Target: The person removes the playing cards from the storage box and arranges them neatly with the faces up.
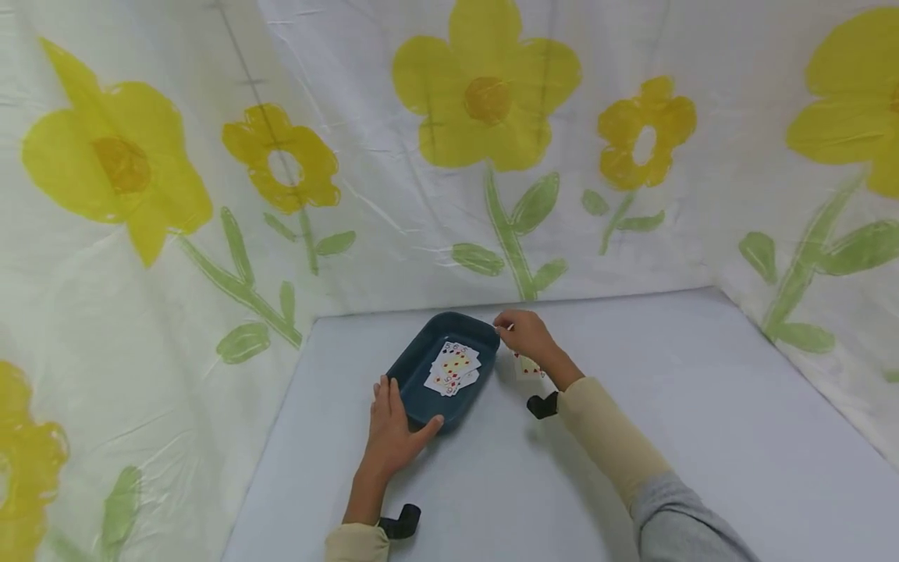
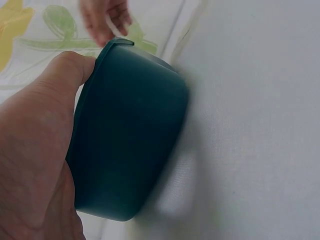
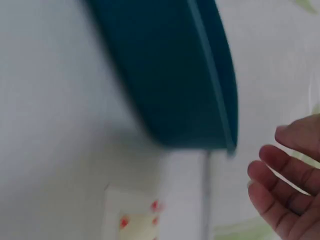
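A dark teal plastic tub [image 1: 416, 365] stands on the table, holding several overlapping playing cards [image 1: 455, 365]. My left hand [image 1: 389, 439] rests on its near-left corner: straight fingers lie along the left side, and the thumb touches the rim, as the left wrist view also shows. At the tub's far-right corner is my right hand [image 1: 525, 334], fingers loosely bent. In the right wrist view this hand [image 3: 295, 182] shows a gap between thumb and fingers, with nothing in it. Another playing card [image 1: 528, 367] lies on the table right of the tub, partly hidden beneath my right wrist.
The pale table [image 1: 702, 406] reaches back to a white curtain [image 1: 393, 257] printed with yellow flowers. Black wrist-worn mounts [image 1: 542, 406] stick out beside both wrists, the right one close to the loose card.
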{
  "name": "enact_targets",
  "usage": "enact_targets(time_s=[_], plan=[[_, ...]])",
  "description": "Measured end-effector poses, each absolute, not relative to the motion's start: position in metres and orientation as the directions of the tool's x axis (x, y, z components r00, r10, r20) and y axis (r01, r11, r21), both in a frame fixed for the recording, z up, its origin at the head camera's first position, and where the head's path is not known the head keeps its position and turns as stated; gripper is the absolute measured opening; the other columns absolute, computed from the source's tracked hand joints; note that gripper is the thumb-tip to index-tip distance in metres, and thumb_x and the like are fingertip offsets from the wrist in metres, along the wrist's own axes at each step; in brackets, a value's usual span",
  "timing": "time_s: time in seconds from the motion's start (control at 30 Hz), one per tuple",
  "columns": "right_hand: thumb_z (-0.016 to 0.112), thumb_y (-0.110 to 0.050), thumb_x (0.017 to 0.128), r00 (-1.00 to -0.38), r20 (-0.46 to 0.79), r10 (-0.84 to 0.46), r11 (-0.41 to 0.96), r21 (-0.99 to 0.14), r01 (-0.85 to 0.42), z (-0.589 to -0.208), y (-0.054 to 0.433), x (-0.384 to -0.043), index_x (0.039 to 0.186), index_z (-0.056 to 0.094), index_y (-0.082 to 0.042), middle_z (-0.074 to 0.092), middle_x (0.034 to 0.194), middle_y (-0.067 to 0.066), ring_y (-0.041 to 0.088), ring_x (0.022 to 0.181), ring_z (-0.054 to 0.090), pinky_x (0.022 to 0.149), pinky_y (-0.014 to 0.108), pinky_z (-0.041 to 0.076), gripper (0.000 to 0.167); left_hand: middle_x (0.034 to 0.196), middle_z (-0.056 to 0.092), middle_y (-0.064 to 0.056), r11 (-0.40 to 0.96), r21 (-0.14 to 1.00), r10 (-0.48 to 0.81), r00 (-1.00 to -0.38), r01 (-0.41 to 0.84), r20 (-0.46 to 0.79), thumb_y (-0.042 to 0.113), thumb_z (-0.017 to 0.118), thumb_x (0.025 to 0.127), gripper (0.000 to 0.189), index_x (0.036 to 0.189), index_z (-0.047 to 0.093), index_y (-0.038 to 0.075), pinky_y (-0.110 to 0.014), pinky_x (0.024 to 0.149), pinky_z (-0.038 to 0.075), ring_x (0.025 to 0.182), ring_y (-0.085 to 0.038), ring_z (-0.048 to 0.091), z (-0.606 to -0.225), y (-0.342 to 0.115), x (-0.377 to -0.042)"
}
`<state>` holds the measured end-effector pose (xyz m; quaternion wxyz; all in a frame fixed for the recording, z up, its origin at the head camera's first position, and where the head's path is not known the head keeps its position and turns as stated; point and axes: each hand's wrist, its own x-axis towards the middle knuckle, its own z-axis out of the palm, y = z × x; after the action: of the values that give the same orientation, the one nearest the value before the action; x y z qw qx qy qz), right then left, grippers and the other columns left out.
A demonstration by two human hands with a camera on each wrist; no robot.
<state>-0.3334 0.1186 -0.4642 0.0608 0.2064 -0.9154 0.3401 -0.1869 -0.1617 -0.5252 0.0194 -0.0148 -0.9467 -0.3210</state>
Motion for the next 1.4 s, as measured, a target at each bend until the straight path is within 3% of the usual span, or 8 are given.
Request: enact_targets(time_s=[0.2,0.37,0.53,0.67,0.87,0.97,1.2,1.4], plan=[[0.066,-0.014,0.097,-0.856,0.038,-0.516,0.631,-0.658,-0.410,-0.440,0.072,-0.352,0.108,0.074,-0.002,0.072,0.101,0.012,0.028,0.090,0.068,0.076,0.037,0.055,0.019,0.166,-0.004,-0.017,0.789,0.613,0.004,-0.999,0.033,0.047,0.067,0.067,0.084,0.118,0.159,0.006,-0.001,-0.060,0.116,0.013,0.151,-0.039,-0.004,-0.527,-0.162,-0.187],[0.069,-0.012,0.094,-0.814,-0.087,-0.574,0.702,-0.563,-0.436,-0.441,0.040,-0.366,0.105,0.076,-0.004,0.070,0.100,0.008,0.022,0.085,0.065,0.071,0.031,0.054,0.015,0.167,-0.007,-0.015,0.785,0.618,0.006,-0.999,0.024,0.032,0.069,0.065,0.084,0.119,0.160,0.004,0.001,-0.059,0.117,0.011,0.151,-0.036,-0.008,-0.527,-0.161,-0.187],[0.070,-0.012,0.093,-0.852,-0.122,-0.510,0.779,-0.486,-0.397,-0.457,0.019,-0.364,0.104,0.076,-0.005,0.069,0.106,0.007,0.021,0.094,0.063,0.082,0.035,0.053,0.014,0.167,-0.007,-0.015,0.775,0.631,0.007,-0.999,0.032,0.041,0.068,0.066,0.084,0.118,0.160,0.005,0.000,-0.058,0.117,0.010,0.151,-0.034,-0.008,-0.527,-0.159,-0.186],[0.070,-0.008,0.092,-0.891,-0.157,-0.426,0.824,-0.474,-0.310,-0.468,0.017,-0.356,0.106,0.076,-0.005,0.070,0.106,0.007,0.021,0.091,0.063,0.081,0.036,0.053,0.015,0.167,-0.005,-0.016,0.770,0.636,0.017,-0.998,0.050,0.058,0.066,0.067,0.085,0.117,0.159,0.006,0.000,-0.059,0.117,0.012,0.151,-0.036,-0.006,-0.528,-0.157,-0.186],[0.071,-0.005,0.090,-0.865,-0.293,-0.408,0.868,-0.418,-0.268,-0.472,0.018,-0.353,0.121,0.071,-0.015,0.060,0.129,0.007,0.023,0.104,0.055,0.090,0.041,0.049,0.033,0.167,-0.005,-0.016,0.770,0.637,0.010,-0.998,0.043,0.055,0.067,0.066,0.085,0.116,0.159,0.007,-0.001,-0.060,0.116,0.013,0.151,-0.037,-0.005,-0.525,-0.158,-0.185],[0.076,-0.005,0.086,-0.861,-0.312,-0.401,0.879,-0.395,-0.266,-0.472,0.017,-0.354,0.122,0.069,-0.017,0.057,0.133,0.008,0.026,0.112,0.050,0.095,0.047,0.045,0.039,0.166,-0.004,-0.016,0.772,0.635,0.001,-0.998,0.038,0.058,0.067,0.065,0.085,0.116,0.159,0.007,-0.001,-0.061,0.116,0.013,0.151,-0.038,-0.005,-0.524,-0.160,-0.185],[0.089,-0.012,0.075,-0.887,-0.298,-0.353,0.893,-0.390,-0.224,-0.485,0.018,-0.362,0.102,0.067,-0.012,0.063,0.105,0.005,0.025,0.098,0.054,0.086,0.042,0.049,0.035,0.167,-0.007,-0.015,0.778,0.627,0.006,-0.999,0.038,0.054,0.068,0.064,0.086,0.116,0.159,0.004,0.000,-0.057,0.118,0.010,0.151,-0.034,-0.008,-0.526,-0.161,-0.185],[0.086,-0.009,0.077,-0.904,-0.265,-0.334,0.881,-0.429,-0.200,-0.494,0.022,-0.370,0.096,0.063,-0.006,0.063,0.089,0.005,0.021,0.081,0.057,0.074,0.038,0.052,0.029,0.167,-0.006,-0.016,0.769,0.638,0.009,-0.999,0.041,0.053,0.067,0.065,0.085,0.116,0.159,0.006,0.000,-0.059,0.117,0.012,0.151,-0.037,-0.006,-0.526,-0.159,-0.184]])
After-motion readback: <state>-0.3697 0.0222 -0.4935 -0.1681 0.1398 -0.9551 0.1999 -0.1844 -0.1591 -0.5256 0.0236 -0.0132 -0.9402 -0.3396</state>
